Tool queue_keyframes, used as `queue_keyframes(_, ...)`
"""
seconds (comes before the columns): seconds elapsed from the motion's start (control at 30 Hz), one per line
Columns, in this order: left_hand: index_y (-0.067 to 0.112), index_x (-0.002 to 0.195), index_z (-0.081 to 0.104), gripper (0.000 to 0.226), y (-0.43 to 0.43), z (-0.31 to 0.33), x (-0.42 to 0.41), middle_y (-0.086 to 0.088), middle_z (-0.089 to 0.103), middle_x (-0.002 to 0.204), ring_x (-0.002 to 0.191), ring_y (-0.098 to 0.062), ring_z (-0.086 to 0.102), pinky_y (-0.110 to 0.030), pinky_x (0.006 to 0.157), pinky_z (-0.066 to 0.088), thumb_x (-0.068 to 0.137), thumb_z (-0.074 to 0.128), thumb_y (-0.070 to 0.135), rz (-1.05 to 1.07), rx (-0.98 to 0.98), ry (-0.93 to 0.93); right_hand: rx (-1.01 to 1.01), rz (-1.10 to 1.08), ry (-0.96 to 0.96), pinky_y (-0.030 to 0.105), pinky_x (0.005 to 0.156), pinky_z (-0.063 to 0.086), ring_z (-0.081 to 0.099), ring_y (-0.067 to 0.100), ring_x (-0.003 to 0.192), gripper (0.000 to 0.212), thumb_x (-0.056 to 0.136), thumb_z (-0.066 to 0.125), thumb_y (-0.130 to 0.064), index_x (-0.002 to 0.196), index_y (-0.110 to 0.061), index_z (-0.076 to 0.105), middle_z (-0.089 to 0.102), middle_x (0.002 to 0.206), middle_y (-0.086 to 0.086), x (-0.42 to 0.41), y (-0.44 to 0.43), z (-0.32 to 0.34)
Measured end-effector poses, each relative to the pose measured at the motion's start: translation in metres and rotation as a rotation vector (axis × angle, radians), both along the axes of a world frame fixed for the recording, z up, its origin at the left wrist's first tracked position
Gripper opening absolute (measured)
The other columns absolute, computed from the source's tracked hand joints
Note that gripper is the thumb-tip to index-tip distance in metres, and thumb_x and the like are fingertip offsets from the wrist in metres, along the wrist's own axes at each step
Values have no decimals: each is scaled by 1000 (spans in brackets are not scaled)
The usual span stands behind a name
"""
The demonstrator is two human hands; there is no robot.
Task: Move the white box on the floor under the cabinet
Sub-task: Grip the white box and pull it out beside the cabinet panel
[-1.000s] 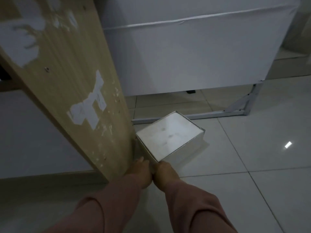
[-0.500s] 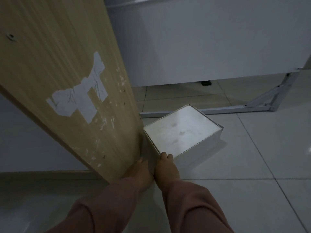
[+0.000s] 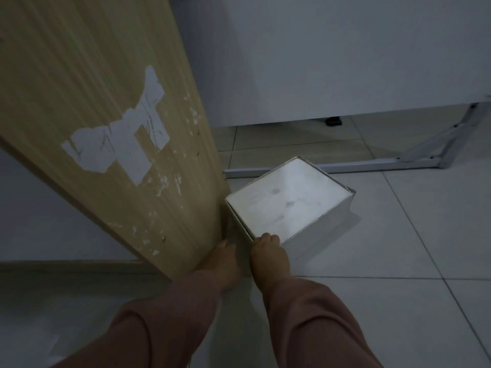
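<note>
A white box (image 3: 289,203) sits on the tiled floor, turned at an angle, its left side against the foot of a wooden panel (image 3: 111,107). My right hand (image 3: 269,257) rests on the box's near corner, fingertips over the top edge. My left hand (image 3: 221,262) lies along the box's left near side, wedged between box and panel; its fingers are partly hidden. Both arms wear pinkish sleeves. The white cabinet (image 3: 332,57) stands behind the box, raised off the floor with a dark gap beneath it.
A metal frame bar (image 3: 332,166) runs along the floor just behind the box, with a slanted brace at the right. A small black foot (image 3: 333,120) shows under the cabinet. Pale floor tiles (image 3: 411,235) spread to the right. Torn white stickers mark the wooden panel.
The view has moved closer and lower. My right hand's fingertips have come up onto the box's top edge. The box has stayed by the panel.
</note>
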State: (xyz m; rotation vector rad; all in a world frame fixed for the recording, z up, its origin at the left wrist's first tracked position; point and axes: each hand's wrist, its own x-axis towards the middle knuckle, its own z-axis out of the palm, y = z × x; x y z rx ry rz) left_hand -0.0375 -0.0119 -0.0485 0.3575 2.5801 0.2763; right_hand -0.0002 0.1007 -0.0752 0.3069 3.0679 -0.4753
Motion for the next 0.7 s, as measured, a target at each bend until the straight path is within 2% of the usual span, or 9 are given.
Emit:
queue_keyframes(0.1, 10, 149, 25, 64, 5, -1, -1, -10, 21, 160, 144, -27, 26, -41, 117, 27, 93, 49, 28, -12, 19, 5, -47, -16, -9, 36, 86, 52, 47, 30, 116, 33, 95, 37, 1, 123, -1, 53, 52, 124, 17, 1, 3, 2)
queue_keyframes(0.2, 12, 151, 19, 66, 6, -3, 3, -8, 16, 161, 146, -25, 22, -41, 119, 25, 95, 46, 34, 21, 39, 20, -95, -40, -20, 36, 87, 52, 47, 27, 116, 33, 93, 42, -1, 123, -5, 57, 53, 123, 14, 7, 8, 3)
queue_keyframes(0.33, 14, 153, 10, 74, 3, -4, 7, -9, 20, 161, 145, -29, 25, -46, 117, 28, 94, 44, 44, 220, 224, -20, -113, -86, -14, 35, 82, 52, 49, 25, 111, 31, 91, 51, -6, 121, -9, 60, 54, 119, 10, 31, 19, 2)
queue_keyframes(0.43, 11, 153, 2, 81, 4, -4, 1, -12, 14, 162, 147, -31, 20, -47, 120, 22, 94, 42, 49, 355, 329, -7, -101, -75, -27, 37, 80, 50, 45, 27, 115, 30, 89, 50, -3, 117, -8, 60, 51, 120, 10, 46, 31, 8)
queue_keyframes(0.57, 7, 152, 12, 83, 11, -2, -11, -12, 19, 161, 146, -31, 22, -46, 120, 19, 91, 40, 57, 504, 458, 20, -75, -75, -8, 37, 82, 49, 44, 27, 114, 30, 87, 48, 0, 114, -7, 58, 50, 120, 10, 59, 43, 24)
queue_keyframes(0.7, 11, 151, 22, 87, 16, 2, -24, -9, 25, 159, 144, -29, 26, -46, 121, 19, 86, 38, 67, 650, 682, -91, -107, -101, 35, 34, 81, 45, 45, 28, 111, 28, 83, 47, 4, 106, -6, 59, 51, 117, 10, 69, 46, 36)
